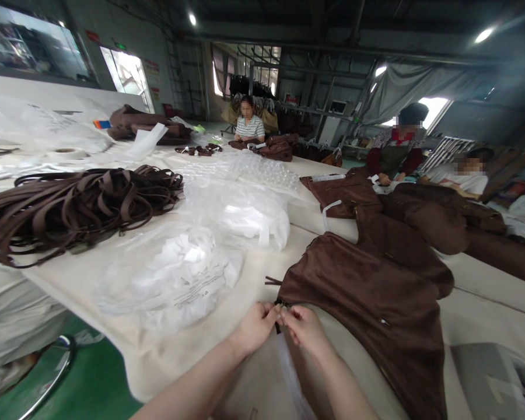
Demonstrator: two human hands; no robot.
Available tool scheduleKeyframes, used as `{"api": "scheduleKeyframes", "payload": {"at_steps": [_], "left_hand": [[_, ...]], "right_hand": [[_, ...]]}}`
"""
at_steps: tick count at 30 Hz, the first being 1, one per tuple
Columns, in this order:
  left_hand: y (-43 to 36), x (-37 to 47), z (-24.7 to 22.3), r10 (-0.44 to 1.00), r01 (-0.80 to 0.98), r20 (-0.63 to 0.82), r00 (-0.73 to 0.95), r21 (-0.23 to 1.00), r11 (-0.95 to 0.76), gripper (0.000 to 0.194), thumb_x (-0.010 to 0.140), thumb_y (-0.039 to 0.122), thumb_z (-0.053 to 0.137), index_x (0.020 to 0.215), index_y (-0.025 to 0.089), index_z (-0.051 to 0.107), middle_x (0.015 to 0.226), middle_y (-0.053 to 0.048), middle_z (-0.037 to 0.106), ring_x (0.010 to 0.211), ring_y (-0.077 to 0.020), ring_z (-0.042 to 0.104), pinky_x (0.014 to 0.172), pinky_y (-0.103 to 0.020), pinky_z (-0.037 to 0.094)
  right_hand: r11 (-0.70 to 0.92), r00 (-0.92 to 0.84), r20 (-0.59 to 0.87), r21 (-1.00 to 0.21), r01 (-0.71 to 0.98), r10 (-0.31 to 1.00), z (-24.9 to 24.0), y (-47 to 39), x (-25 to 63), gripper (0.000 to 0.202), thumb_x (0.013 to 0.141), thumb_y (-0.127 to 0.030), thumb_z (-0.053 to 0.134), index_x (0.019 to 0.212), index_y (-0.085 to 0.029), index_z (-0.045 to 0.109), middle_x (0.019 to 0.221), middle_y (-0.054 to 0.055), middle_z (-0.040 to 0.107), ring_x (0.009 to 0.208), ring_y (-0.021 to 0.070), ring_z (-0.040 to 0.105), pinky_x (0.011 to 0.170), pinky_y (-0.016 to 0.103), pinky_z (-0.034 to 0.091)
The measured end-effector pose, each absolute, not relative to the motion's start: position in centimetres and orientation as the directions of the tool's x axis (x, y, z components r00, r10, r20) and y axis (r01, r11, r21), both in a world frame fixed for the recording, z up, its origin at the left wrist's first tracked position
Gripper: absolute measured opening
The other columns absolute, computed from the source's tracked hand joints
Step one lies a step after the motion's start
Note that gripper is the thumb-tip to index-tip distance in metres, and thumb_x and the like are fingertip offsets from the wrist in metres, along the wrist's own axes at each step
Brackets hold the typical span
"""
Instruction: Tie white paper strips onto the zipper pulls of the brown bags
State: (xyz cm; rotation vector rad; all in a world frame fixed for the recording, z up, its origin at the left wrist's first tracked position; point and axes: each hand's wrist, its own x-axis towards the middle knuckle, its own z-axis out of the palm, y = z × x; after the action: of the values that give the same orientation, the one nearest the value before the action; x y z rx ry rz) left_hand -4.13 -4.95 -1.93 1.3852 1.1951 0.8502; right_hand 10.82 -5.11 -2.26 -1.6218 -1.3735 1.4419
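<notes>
A brown bag (367, 291) lies flat on the table, its narrow left corner reaching my two hands. My left hand (260, 324) is closed in a pinch at that corner. Against it, thumb and fingers pressed together, is my right hand (304, 328). Between the fingertips is the end of the bag's strap; any small fitting there is too covered to make out. Below the hands hangs a pale wrapped strip (291, 367) beside brown material. Two thin dark cord ends (272, 281) stick out just beyond the fingers.
Brown straps (83, 204) lie heaped at the left. Clear plastic bags (179, 274) and bubble wrap (249, 166) spread across the middle of the table (140, 356). More brown bags (437, 219) are piled right. A grey box-like object (490, 373) sits near right. Several people work beyond.
</notes>
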Motion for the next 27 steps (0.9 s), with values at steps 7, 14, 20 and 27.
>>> {"api": "scheduleKeyframes", "payload": {"at_steps": [7,14,20,27], "left_hand": [[-4.8,-4.8,0.1,0.627,-0.13,-0.588,0.51,0.668,0.732,0.019,0.079,0.027,0.046,0.064,0.017,0.049,0.038,0.01,0.02,0.037,-0.0057,0.007,0.038,-0.02,0.005],[-6.5,-4.2,0.8,0.422,-0.23,-0.565,0.709,0.38,0.896,0.019,0.082,0.023,0.046,0.068,0.012,0.055,0.039,0.01,0.02,0.036,-0.004,0.007,0.036,-0.015,0.001],[-7.2,-4.5,0.1,0.521,-0.178,-0.661,0.539,0.516,0.838,0.011,0.078,0.025,0.054,0.071,0.015,0.054,0.04,0.012,0.02,0.036,-0.0045,0.005,0.037,-0.017,0.001],[-9.6,-4.4,0.0,0.949,0.437,-0.26,0.177,0.885,0.161,0.031,0.088,0.032,0.04,0.071,0.016,0.06,0.049,0.002,0.044,0.045,-0.0108,0.038,0.049,-0.024,0.029]], "right_hand": [[-0.274,-0.374,-0.268,-0.961,0.038,0.888,-1.2,-6.3,12.3,0.035,0.073,-0.048,0.063,0.08,-0.014,0.062,0.065,-0.001,0.059,0.051,0.008,0.051,0.049,0.021,0.038],[-0.227,-0.349,-0.243,-0.97,0.087,0.905,-1.7,-6.4,11.8,0.029,0.07,-0.043,0.067,0.069,-0.016,0.058,0.053,-0.004,0.055,0.049,0.0091,0.049,0.049,0.021,0.039],[-0.241,-0.194,-0.341,-0.882,0.406,0.92,-2.6,-6.1,10.6,0.024,0.074,-0.034,0.059,0.057,-0.017,0.054,0.046,-0.001,0.055,0.037,0.0101,0.049,0.036,0.02,0.033],[-0.206,-0.186,-0.301,-0.891,0.404,0.935,-2.6,-6.9,10.7,0.02,0.072,-0.031,0.058,0.058,-0.018,0.056,0.05,-0.001,0.059,0.036,0.0092,0.049,0.034,0.019,0.031]]}}
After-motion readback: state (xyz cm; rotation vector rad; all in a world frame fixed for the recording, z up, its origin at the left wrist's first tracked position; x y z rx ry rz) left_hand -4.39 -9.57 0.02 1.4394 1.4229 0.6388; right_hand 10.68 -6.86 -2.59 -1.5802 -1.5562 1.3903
